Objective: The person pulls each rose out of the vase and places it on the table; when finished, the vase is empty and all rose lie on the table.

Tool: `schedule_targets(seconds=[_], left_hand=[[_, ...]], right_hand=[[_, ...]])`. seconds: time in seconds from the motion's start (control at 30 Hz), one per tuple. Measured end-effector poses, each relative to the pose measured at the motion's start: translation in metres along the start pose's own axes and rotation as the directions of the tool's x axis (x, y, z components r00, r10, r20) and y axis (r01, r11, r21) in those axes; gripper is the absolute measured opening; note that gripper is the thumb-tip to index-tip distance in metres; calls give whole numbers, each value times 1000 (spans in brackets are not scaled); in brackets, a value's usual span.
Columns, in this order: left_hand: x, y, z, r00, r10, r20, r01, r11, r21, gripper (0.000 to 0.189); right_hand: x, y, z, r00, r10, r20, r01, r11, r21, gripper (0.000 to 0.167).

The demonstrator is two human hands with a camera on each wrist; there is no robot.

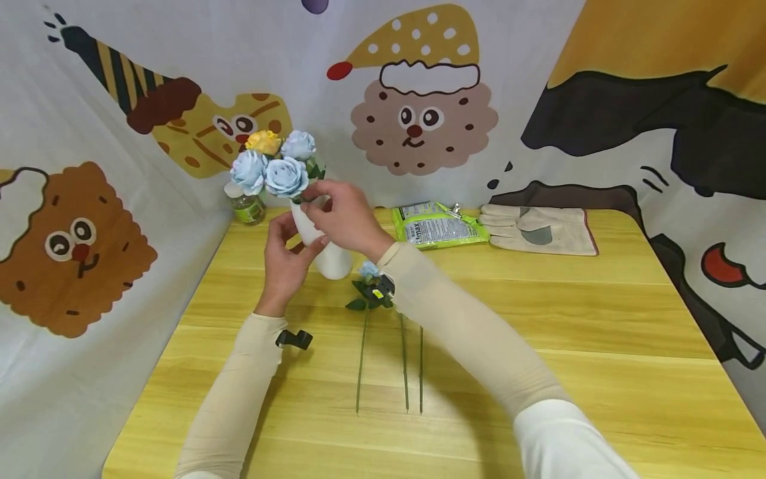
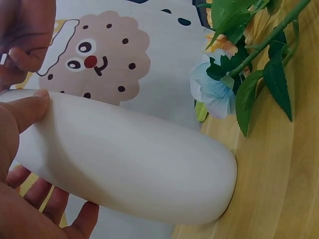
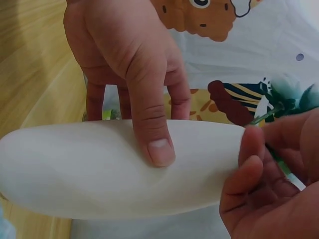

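A white vase [image 1: 332, 261] stands tilted on the table. My left hand [image 1: 287, 263] grips its body, thumb on the near side and the other fingers round the far side, as the right wrist view shows. Blue roses [image 1: 286, 177] and a yellow rose [image 1: 263, 142] rise from the vase mouth. At that mouth my right hand [image 1: 348, 214] pinches a green rose stem [image 3: 256, 120], partly hidden by the fingers. Nearer me lie loose flowers with long stems [image 1: 361, 366], a blue rose [image 2: 214, 92] and an orange-tinted one [image 2: 222, 46] among them.
A small lidded jar [image 1: 248, 206] stands at the table's back left. Along the back edge lie a green packet [image 1: 439, 227] and pale work gloves [image 1: 544, 229]. A printed cloth [image 1: 323, 100] hangs close behind the wooden table [image 1: 598, 372].
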State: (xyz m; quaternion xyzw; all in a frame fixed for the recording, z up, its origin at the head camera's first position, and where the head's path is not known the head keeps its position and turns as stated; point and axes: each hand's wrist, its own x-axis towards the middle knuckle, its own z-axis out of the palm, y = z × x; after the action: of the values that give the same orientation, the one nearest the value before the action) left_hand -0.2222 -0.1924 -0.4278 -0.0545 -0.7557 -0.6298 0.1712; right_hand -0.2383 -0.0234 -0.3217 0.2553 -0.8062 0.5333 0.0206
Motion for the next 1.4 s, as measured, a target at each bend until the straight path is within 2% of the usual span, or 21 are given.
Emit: schedule_targets(seconds=[0.13, 0.3, 0.67, 0.77, 0.87, 1.07, 1.23, 1.4], left_hand=[[0, -1, 1, 1000, -1, -4, 1, 1000, 11, 70], [0, -1, 1, 1000, -18, -5, 18, 1000, 24, 72], [2, 1, 0, 1000, -28, -1, 28, 999, 34, 73], [1, 0, -1, 1000, -26, -6, 26, 999, 37, 74], [0, 0, -1, 1000, -21, -6, 21, 999, 40, 74], [-1, -1, -1, 1000, -17, -2, 17, 999, 33, 73], [0, -3, -2, 1000, -14, -4, 14, 1000, 25, 72], [0, -4, -2, 1000, -10, -9, 10, 1000, 21, 72]], right_hand=[[3, 2, 2, 996, -51, -67, 48, 998, -43, 17], [3, 1, 0, 993, -73, -96, 67, 996, -63, 19], [1, -11, -10, 973, -51, -226, 56, 998, 16, 35], [-3, -15, -15, 967, -24, -253, 46, 995, 84, 37], [-5, -16, -19, 959, -23, -284, 71, 984, 162, 34], [-10, -17, -26, 929, -101, -357, 200, 947, 252, 31], [-13, -18, -36, 903, -114, -414, 252, 921, 296, 28], [-18, -16, -49, 852, -113, -511, 323, 881, 345, 25]])
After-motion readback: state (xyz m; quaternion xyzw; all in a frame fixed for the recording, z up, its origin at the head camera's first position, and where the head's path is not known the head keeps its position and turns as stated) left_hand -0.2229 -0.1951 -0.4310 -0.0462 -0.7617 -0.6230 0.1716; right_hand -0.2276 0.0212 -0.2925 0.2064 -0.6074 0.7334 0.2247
